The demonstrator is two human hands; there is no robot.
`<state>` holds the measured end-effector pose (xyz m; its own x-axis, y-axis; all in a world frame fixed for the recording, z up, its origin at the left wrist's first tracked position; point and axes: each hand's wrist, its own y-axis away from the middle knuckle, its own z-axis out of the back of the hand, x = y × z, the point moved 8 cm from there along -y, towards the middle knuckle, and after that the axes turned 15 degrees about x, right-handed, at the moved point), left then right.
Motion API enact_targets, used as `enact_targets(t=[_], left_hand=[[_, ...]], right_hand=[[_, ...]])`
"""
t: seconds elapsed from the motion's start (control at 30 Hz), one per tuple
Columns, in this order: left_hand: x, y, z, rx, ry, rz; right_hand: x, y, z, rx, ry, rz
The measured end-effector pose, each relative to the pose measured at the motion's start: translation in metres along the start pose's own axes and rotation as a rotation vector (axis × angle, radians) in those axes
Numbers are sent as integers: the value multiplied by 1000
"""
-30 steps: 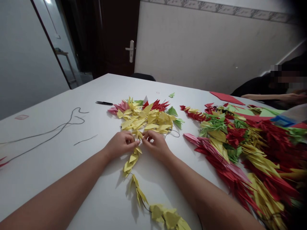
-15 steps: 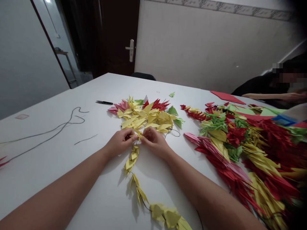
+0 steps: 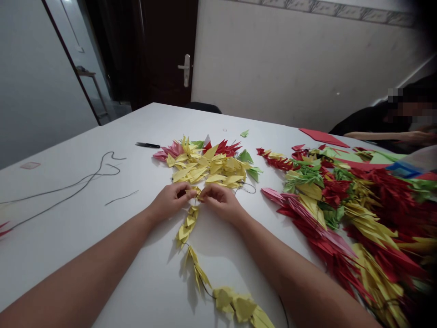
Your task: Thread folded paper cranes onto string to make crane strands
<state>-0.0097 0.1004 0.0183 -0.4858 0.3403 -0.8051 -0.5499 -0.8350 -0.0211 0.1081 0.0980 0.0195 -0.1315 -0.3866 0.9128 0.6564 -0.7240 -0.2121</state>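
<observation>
Yellow paper crane string (image 3: pixel 186 228) | end pinched between left hand (image 3: pixel 169 201), right hand (image 3: pixel 220 201)

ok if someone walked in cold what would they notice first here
The big heap of red, yellow and green folded paper pieces covering the right side of the white table grabs the eye first. At the centre, the left hand and right hand pinch a string of yellow folded paper pieces that trails toward the near table edge. Just beyond them sits a smaller yellow and red pile.
</observation>
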Motion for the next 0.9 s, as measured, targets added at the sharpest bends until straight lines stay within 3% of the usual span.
enact_targets(t=[0.17,0.5,0.73,0.9], left_hand=[[0,-1,-1,30,6,-11],[-2,2,-3,3,58,-9],[-6,2,-4,10,67,-53],[-4,2,-6,27,111,-61]], right_hand=[[1,0,-3,18,79,-29],[-16,-1,-2,-31,-165,-114],[-18,-1,-7,23,-358,-127],[-12,-1,-9,60,-304,-84]])
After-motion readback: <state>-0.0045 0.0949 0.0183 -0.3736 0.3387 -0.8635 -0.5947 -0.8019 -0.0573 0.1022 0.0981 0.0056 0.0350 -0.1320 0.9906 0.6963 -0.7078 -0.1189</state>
